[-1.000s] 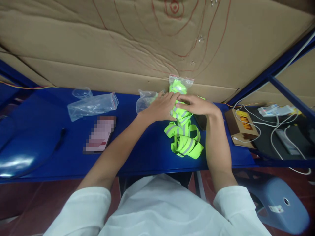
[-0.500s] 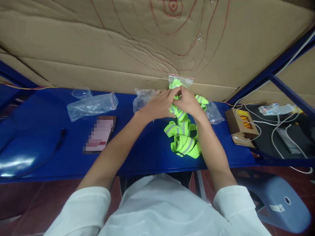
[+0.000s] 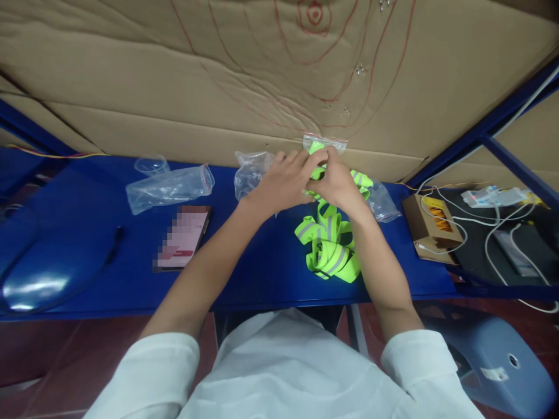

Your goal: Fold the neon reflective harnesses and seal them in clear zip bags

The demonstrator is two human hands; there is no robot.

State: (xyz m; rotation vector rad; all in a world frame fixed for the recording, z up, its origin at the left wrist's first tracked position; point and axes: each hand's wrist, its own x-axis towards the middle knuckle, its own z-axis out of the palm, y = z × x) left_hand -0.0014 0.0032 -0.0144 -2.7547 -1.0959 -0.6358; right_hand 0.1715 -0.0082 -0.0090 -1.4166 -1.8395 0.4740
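A neon-yellow reflective strap (image 3: 334, 253) with grey stripes lies in loose loops on the blue table, and its upper part runs up between my hands. Both my left hand (image 3: 288, 180) and my right hand (image 3: 334, 177) are closed around that upper part, fingertips close together. Just beyond them stands the zip-seal top of a clear plastic bag (image 3: 338, 145), with neon strap showing inside it. My fingers hide the exact grip and the bag's lower part. Another crumpled clear bag (image 3: 248, 174) touches the area by my left hand.
On the left lie a flat clear bag (image 3: 168, 189), a clear cup (image 3: 152, 165) and a phone (image 3: 183, 235). Right of my hands are a clear bag (image 3: 384, 203), a cardboard box (image 3: 417, 224) and white cables (image 3: 489, 244). A cardboard wall (image 3: 218, 128) backs the blue table (image 3: 257, 273).
The view has shifted slightly. My hands stay together at the bag with small finger movements; the strap pile on the table looks nearly the same.
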